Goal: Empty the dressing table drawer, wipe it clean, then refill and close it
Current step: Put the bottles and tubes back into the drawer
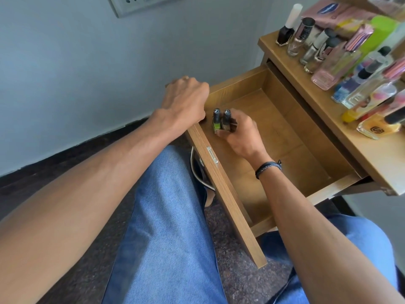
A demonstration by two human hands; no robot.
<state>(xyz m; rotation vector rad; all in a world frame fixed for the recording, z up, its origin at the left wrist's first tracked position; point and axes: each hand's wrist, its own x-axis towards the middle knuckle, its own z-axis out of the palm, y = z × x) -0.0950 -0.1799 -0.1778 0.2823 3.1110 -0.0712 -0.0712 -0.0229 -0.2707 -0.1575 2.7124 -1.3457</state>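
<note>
While the left hand (186,99) grips the wooden drawer (230,194), the right hand (241,136) pinches two black-capped bottles (217,120).

I see the wooden worktop (372,163) at right, crowded with toiletries. A black nail polish with white cap (285,31) is at the left end, with a row of clear, dark-capped bottles (315,47) just beside it. Then comes a pink perfume bottle (326,73), with a green tube (379,31) behind and an amber bottle (377,128) near the front edge. The drawer (285,139) below is pulled out. Two small bottles (221,120) are upright in its front left corner; I can't tell if they touch the bottom. Dark speckled floor (241,277) underneath.
</note>
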